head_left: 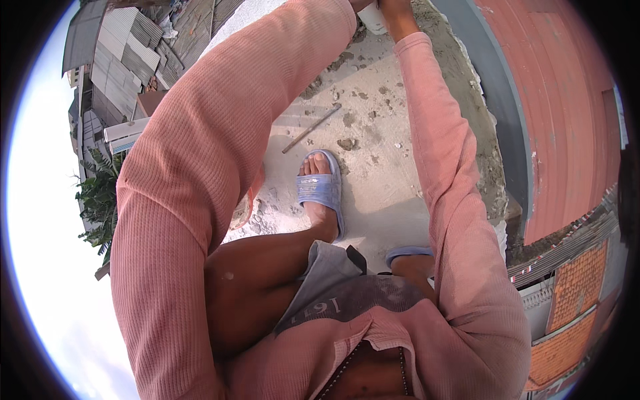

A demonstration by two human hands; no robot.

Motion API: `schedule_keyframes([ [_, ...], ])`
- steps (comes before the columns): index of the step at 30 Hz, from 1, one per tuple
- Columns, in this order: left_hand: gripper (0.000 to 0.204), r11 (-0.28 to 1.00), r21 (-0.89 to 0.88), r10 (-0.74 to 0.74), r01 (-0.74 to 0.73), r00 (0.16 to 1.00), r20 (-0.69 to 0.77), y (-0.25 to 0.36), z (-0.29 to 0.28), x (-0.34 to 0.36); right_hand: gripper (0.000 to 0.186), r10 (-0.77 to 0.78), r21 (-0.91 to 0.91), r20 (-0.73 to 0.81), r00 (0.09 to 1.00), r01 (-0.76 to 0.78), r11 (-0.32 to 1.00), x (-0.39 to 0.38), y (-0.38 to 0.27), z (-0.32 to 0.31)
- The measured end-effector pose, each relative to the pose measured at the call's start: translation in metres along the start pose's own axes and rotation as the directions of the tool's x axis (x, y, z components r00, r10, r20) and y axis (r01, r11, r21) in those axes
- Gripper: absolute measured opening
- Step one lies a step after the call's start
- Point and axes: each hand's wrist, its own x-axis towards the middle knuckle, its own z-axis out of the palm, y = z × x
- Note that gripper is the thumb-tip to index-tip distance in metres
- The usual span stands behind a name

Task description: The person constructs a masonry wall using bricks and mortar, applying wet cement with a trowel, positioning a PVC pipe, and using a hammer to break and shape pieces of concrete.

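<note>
Both my arms, in pink ribbed sleeves, reach forward to the top edge of the view. Only a sliver of my left hand (pixel 361 4) shows there, its fingers cut off by the edge. Beside it, my right hand (pixel 398 19) comes down from the same edge, and its fingers are out of the picture too. Between and just below the hands is the lower part of a white, rounded container (pixel 374 24), perhaps a bucket. Whether either hand grips it cannot be made out.
A thin stick or rod (pixel 311 128) lies on the pale, mortar-spattered slab (pixel 373 180) near my sandalled foot (pixel 321 193). Along the right runs a rough mortar edge (pixel 477 133), then a grey band and a red metal roof (pixel 553 100). Corrugated roofs (pixel 127 40) lie lower at left.
</note>
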Motion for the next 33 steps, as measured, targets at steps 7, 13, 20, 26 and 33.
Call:
schedule_keyframes([
  [7,0.011,0.987,0.147,0.121,-0.061,0.888,-0.444,-0.002,0.018,0.001,0.039,0.333,0.155,0.142,0.932,-0.353,0.923,0.002,0.004,-0.014],
  [13,0.008,0.988,-0.135,0.056,-0.069,0.994,-0.093,-0.005,-0.024,0.004,0.039,0.349,0.119,0.122,0.929,-0.363,0.924,0.015,0.008,-0.034],
  [20,0.014,0.907,-0.38,-0.243,0.18,0.962,-0.125,-0.002,0.006,0.0,0.038,0.321,0.202,0.036,0.946,-0.322,0.925,0.01,0.027,0.007],
  [26,0.012,0.973,-0.181,-0.141,0.143,0.99,0.026,0.013,-0.027,0.015,0.038,0.302,0.217,-0.173,0.938,-0.263,0.94,-0.018,0.061,0.013],
  [33,0.015,0.964,-0.25,0.113,-0.091,0.991,0.074,-0.013,-0.026,0.002,0.031,0.151,-0.165,-0.363,0.919,-0.223,0.961,-0.026,0.034,0.047],
])
